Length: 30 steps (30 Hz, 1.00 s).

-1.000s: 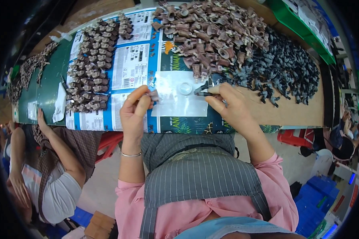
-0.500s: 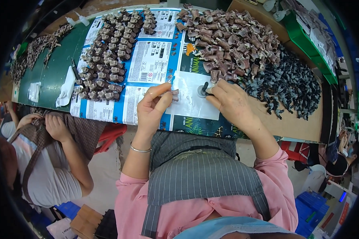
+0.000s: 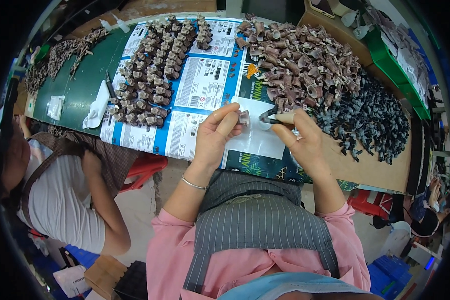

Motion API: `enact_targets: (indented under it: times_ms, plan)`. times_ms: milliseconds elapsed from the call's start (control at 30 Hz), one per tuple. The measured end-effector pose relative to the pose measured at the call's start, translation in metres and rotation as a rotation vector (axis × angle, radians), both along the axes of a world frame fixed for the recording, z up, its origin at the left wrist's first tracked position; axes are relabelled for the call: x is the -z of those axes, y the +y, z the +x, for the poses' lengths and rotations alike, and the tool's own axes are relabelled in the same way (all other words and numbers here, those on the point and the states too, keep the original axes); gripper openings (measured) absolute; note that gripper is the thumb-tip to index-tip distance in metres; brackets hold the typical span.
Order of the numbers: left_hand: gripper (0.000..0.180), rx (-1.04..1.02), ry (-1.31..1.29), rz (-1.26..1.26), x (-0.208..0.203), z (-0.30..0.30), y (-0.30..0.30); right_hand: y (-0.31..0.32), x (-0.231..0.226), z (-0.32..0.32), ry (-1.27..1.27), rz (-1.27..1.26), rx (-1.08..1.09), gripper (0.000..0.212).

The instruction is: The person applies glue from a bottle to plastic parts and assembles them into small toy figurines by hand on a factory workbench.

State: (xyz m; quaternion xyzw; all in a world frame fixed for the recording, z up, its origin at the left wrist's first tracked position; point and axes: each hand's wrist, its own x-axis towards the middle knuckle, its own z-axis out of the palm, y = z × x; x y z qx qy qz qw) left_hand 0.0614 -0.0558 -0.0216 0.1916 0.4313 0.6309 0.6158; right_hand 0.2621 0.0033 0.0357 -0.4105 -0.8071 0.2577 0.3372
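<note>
My left hand [image 3: 214,136] pinches a small hollow brown plastic toy part [image 3: 243,118] between thumb and fingers, at the left edge of a white plastic sheet [image 3: 257,146]. Facing it across the sheet, my right hand [image 3: 307,139] grips a small black-and-grey plastic piece [image 3: 269,116] between thumb and forefinger. This piece tilts over a small round pale dish [image 3: 264,126] on the sheet. Whether it touches the dish I cannot tell. Beyond my right hand lie a heap of hollow brown toy parts [image 3: 305,60] and a heap of black-and-grey pieces [image 3: 370,120].
Rows of brown toy pieces [image 3: 152,70] stand left on printed sheets [image 3: 200,82]. Farther left are a white cloth [image 3: 96,107], more small brown parts [image 3: 60,55] and glue-like bottles [image 3: 119,23]. A green bin [image 3: 395,70] stands far right. A co-worker [image 3: 70,195] sits at left.
My right hand has turned, its fingertips now gripping the black piece, which stood upright in the dish before and now tilts. My left hand still holds the brown part. The whole view has shifted slightly.
</note>
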Motion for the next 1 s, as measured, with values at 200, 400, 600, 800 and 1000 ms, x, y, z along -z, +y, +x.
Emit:
enact_targets:
  times_ms: [200,400,600,800,1000]
  plan:
    - [0.028,-0.07,0.254,0.204,-0.006,0.021,-0.002,0.005,0.009,-0.019,0.039,0.092,-0.129,0.016]
    - [0.026,-0.023,0.002,0.041,-0.009,0.01,-0.002,-0.001,0.009,-0.031,0.045,0.046,-0.188,0.015]
    - [0.033,-0.101,-0.005,0.068,-0.013,0.007,-0.01,-0.009,0.017,-0.051,-0.013,0.153,-0.221,0.015]
    - [0.041,-0.187,0.069,0.172,-0.009,-0.011,-0.02,-0.011,0.013,-0.065,0.025,0.135,-0.251,0.018]
    - [0.038,-0.255,-0.209,0.23,0.009,-0.02,-0.021,-0.013,0.018,-0.077,-0.029,0.22,-0.26,0.016]
